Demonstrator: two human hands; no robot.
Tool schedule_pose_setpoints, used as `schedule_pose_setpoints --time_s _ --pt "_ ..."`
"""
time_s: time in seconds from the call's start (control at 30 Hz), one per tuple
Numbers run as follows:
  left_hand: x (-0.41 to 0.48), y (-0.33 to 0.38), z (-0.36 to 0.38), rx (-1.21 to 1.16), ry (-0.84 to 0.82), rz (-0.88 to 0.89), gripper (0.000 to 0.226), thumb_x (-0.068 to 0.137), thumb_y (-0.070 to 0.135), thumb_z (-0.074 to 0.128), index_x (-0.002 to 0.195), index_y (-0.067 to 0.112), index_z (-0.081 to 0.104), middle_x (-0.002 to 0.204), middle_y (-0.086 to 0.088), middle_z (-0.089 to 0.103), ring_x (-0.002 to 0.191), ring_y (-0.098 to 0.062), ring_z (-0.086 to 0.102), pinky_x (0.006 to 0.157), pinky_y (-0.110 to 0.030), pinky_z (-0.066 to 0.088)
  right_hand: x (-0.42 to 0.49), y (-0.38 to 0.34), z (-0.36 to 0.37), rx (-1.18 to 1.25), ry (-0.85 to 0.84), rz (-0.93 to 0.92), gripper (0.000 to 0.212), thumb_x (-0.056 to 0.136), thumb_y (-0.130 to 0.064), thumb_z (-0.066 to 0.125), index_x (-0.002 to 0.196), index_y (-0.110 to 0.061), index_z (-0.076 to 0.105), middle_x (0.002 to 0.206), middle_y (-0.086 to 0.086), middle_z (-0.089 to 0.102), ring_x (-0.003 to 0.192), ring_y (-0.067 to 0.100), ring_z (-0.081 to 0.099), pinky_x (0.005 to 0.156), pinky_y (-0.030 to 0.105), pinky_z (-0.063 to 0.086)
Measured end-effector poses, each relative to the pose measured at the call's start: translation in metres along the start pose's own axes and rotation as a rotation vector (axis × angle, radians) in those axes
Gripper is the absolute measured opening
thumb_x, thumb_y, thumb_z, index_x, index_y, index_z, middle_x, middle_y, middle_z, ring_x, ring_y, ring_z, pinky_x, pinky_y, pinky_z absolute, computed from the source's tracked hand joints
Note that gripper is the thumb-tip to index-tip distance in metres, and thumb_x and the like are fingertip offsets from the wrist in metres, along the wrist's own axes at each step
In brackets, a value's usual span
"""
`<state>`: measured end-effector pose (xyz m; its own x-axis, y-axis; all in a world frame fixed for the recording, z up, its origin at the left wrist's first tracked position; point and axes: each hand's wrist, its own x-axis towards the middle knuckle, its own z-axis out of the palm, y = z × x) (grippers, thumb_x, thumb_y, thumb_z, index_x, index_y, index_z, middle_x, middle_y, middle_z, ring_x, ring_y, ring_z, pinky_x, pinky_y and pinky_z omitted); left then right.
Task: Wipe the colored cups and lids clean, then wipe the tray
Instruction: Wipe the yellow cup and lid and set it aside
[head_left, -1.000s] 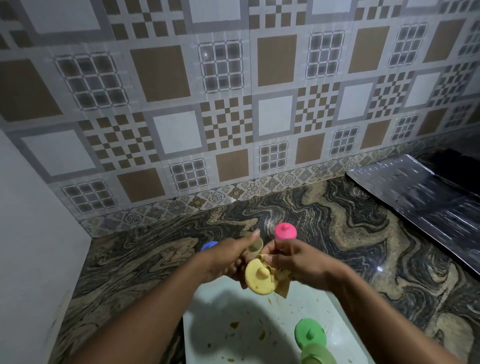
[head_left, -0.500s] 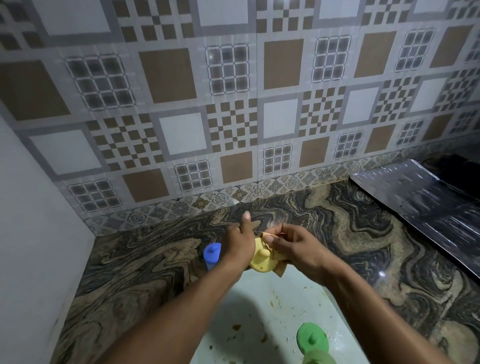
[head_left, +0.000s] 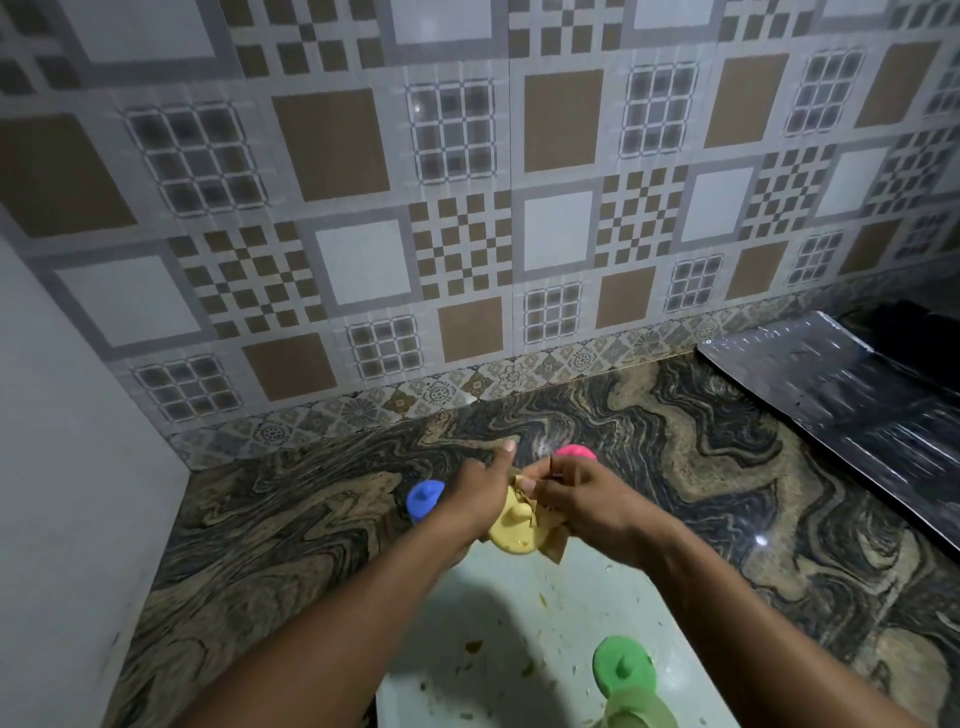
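A yellow lid (head_left: 511, 530) with a centre knob is held in the air above the far end of the pale tray (head_left: 519, 639). My left hand (head_left: 475, 496) grips its left side, with one finger pointing up. My right hand (head_left: 576, 493) pinches a brownish cloth (head_left: 550, 525) against the lid's right side. A blue lid (head_left: 425, 499) shows just left of my left hand. A pink lid (head_left: 575, 452) peeks out behind my right hand. A green lid on a pale green cup (head_left: 626, 675) stands at the tray's near right.
The tray carries brown food specks and rests on a swirled dark marble counter (head_left: 727, 493). A patterned tile wall (head_left: 467, 208) runs along the back, and a plain white wall (head_left: 62, 467) closes the left. A foil-covered surface (head_left: 857, 405) lies at the right.
The camera view rose and settled. Both hands shifted slightly with the yellow lid while the cloth worked over it; the pink lid, hidden half a second ago, shows again behind my right hand.
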<state>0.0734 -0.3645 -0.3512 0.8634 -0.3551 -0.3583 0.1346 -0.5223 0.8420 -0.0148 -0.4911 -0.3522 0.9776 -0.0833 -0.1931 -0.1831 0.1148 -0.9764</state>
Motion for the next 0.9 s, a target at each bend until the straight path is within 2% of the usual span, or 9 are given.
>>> schedule_pose_setpoints --time_s 0.07,0.23,0.33,0.4,0.5,0.63,0.73,0.83,0.9 --pt "0.005 0.005 0.003 -0.086 0.116 0.041 0.057 0.098 0.061 0.043 0.109 0.011 0.068 0.122 -0.015 0.068 0.104 -0.03 0.066 0.091 -0.04 0.053 0.004 -0.015 -0.004 -0.002 -0.041 -0.034 0.028 0.099 -0.009 0.057 0.112 0.015 0.055 0.081 0.023 0.064 0.062 0.026 0.064 0.046 0.032 0.055" --pt "0.002 0.01 0.006 -0.163 0.304 0.025 0.059 0.103 0.051 0.038 0.106 -0.001 0.065 0.105 -0.014 0.068 0.083 -0.025 0.06 0.07 -0.032 0.039 0.004 -0.011 0.005 0.082 0.058 -0.116 0.024 0.096 -0.012 0.06 0.106 0.009 0.059 0.081 0.023 0.064 0.062 0.028 0.062 0.046 0.033 0.053" --pt "-0.004 0.006 0.011 -0.17 0.416 -0.008 0.058 0.106 0.045 0.035 0.114 -0.003 0.066 0.113 -0.016 0.068 0.094 -0.03 0.059 0.07 -0.029 0.032 0.001 0.014 0.023 0.22 0.254 -0.168 0.022 0.095 -0.012 0.06 0.103 0.008 0.06 0.077 0.025 0.063 0.056 0.027 0.058 0.044 0.031 0.05" --pt "0.001 -0.003 0.014 -0.228 0.446 -0.038 0.058 0.106 0.045 0.034 0.119 -0.004 0.064 0.12 -0.02 0.067 0.103 -0.035 0.061 0.074 -0.032 0.039 -0.003 0.033 0.038 0.343 0.385 -0.169 0.022 0.095 -0.013 0.061 0.105 0.007 0.061 0.077 0.023 0.065 0.056 0.026 0.059 0.045 0.031 0.049" --pt "0.006 -0.015 0.015 -0.279 0.25 -0.118 0.059 0.102 0.054 0.04 0.113 0.002 0.065 0.109 -0.016 0.071 0.096 -0.034 0.068 0.081 -0.041 0.055 -0.009 0.043 0.043 0.409 0.44 -0.064 0.014 0.097 -0.01 0.059 0.103 0.002 0.061 0.079 0.021 0.068 0.058 0.026 0.062 0.045 0.032 0.05" --pt "0.004 -0.005 -0.007 -0.214 -0.163 -0.171 0.066 0.091 0.073 0.044 0.057 0.018 0.056 0.05 0.001 0.057 0.045 -0.016 0.055 0.05 -0.026 0.046 -0.01 0.017 0.015 0.26 0.19 0.074 0.009 0.099 -0.004 0.055 0.099 0.002 0.06 0.067 0.013 0.062 0.049 0.017 0.057 0.039 0.025 0.047" --pt "0.0 0.016 -0.012 -0.044 -0.196 -0.05 0.056 0.094 0.065 0.051 0.077 0.014 0.068 0.067 0.0 0.066 0.058 -0.014 0.062 0.048 -0.024 0.046 0.001 -0.011 -0.004 0.127 0.017 0.096 0.01 0.098 -0.006 0.056 0.093 -0.003 0.064 0.073 0.013 0.065 0.057 0.018 0.06 0.047 0.028 0.049" --pt "0.003 0.024 -0.003 0.02 -0.062 0.042 0.061 0.093 0.064 0.049 0.104 0.007 0.069 0.102 -0.006 0.073 0.092 -0.021 0.069 0.081 -0.032 0.056 0.01 -0.03 -0.017 0.044 -0.113 0.104 0.009 0.094 -0.013 0.062 0.094 -0.006 0.068 0.08 0.016 0.066 0.063 0.023 0.063 0.051 0.03 0.054" --pt "0.003 0.025 0.003 -0.051 0.109 0.042 0.052 0.099 0.055 0.047 0.095 0.007 0.067 0.112 -0.014 0.07 0.103 -0.03 0.066 0.09 -0.037 0.052 0.015 -0.032 -0.019 0.019 -0.095 0.094 0.015 0.09 -0.02 0.067 0.096 -0.006 0.069 0.08 0.019 0.065 0.06 0.026 0.06 0.047 0.031 0.054"
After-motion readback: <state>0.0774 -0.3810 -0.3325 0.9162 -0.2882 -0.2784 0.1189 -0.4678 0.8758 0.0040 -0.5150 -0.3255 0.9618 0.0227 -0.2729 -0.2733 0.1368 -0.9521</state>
